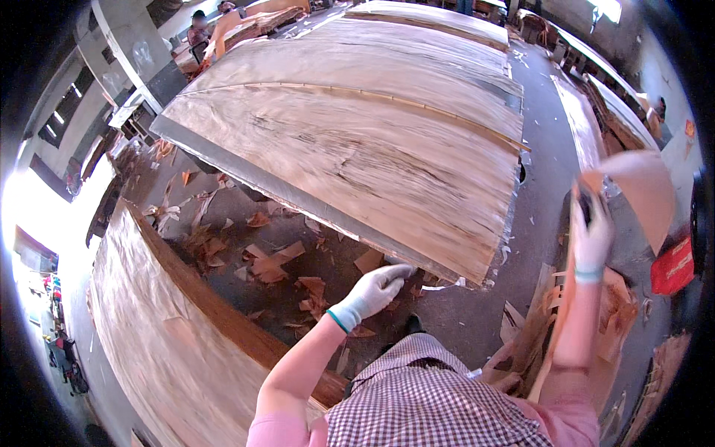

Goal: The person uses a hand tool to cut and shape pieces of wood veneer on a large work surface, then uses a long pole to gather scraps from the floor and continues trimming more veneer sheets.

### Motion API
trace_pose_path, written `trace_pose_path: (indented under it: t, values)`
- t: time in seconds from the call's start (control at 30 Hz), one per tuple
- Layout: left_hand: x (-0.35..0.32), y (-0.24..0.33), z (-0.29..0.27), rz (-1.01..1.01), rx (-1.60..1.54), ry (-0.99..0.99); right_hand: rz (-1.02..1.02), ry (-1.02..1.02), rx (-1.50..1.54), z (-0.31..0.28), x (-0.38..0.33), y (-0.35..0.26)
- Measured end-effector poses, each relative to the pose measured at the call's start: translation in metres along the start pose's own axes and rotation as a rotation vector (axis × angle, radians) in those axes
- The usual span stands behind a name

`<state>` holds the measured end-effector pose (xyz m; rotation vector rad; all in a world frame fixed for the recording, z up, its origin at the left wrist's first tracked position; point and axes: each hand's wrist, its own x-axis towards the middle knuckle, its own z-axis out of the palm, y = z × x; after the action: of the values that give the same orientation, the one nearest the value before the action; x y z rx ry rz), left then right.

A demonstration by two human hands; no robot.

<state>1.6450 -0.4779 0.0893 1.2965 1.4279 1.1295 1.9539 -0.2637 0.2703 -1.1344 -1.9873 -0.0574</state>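
Observation:
My right hand (593,227), in a white glove, is raised at the right with its fingers closed on a thin, curled sheet of wood veneer (649,195). The sheet bends outward past the hand and is blurred at its edge. My left hand (375,292), gloved in white with a green cuff, is by the near corner of a large table. Its fingers are closed, and whatever they hold, if anything, cannot be made out. Wide veneer sheets (417,179) with dark grain streaks cover the table, and a long thin stick (350,93) lies across them.
A tall stack of veneer (175,328) stands at my left. Torn veneer scraps (272,261) litter the floor between stack and table. More offcuts (607,305) are heaped beside my right arm, near a red object (672,267). Other people (199,30) are far off.

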Motion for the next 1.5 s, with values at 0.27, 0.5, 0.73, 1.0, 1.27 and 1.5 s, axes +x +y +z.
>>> trace_pose_path:
  t: [0.27, 0.5, 0.73, 1.0, 1.27, 1.5]
  values:
    - [0.041, 0.015, -0.174, -0.025, -0.208, 0.312, -0.58, 0.033, 0.085, 0.209, 0.159, -0.146]
    - [0.072, 0.004, -0.332, -0.037, -0.334, 0.579, -0.924, -0.063, 0.217, 0.388, 0.222, -0.259]
    - [0.139, -0.08, -0.43, -0.187, -0.605, 0.576, -1.009, -0.555, 0.212, 0.533, 0.147, -0.34]
    - [0.24, -0.206, -0.512, -0.372, -0.934, 0.544, -0.545, -0.66, 0.195, 0.588, 0.04, -0.34]
    - [0.255, -0.242, -0.559, -0.451, -0.858, 0.435, 0.928, -0.638, 0.948, 0.554, -0.036, -0.331]
    - [0.24, -0.219, -0.569, -0.433, -0.733, 0.536, 1.438, 0.023, 1.338, 0.546, 0.006, -0.243]
